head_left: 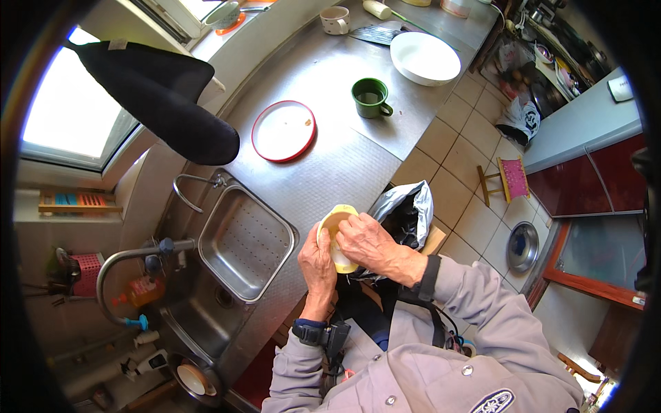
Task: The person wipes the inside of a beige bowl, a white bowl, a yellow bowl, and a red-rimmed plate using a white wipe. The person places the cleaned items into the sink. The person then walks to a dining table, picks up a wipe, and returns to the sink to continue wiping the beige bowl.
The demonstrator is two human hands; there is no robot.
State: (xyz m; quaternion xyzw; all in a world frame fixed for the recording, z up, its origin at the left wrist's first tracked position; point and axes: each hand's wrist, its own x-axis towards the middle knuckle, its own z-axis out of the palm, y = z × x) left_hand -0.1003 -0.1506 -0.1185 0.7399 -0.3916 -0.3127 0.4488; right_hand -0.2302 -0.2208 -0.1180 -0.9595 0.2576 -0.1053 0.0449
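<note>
My left hand (317, 258) grips a small yellow bowl (345, 267) by its side, thumb over the near rim. The bowl is tilted, and its pale inside faces partly up. Over its right part lies my right hand (369, 242), fingers curled down into it. Those fingertips are hidden, so whether they pinch something cannot be told. Just beyond and below my right wrist, an open plastic bag (427, 201), silvery white outside and dark inside, gapes beside the counter edge. Both hands are in front of the steel counter (330, 178).
On the counter are a red-rimmed white plate (284, 131) with crumbs, a green enamel mug (370, 98), a white bowl (424, 58) and a spotted cup (335, 20). At left is a sink with a steel drain basket (242, 242) and a curved faucet (106, 273). Dark cloth (170, 103) hangs above.
</note>
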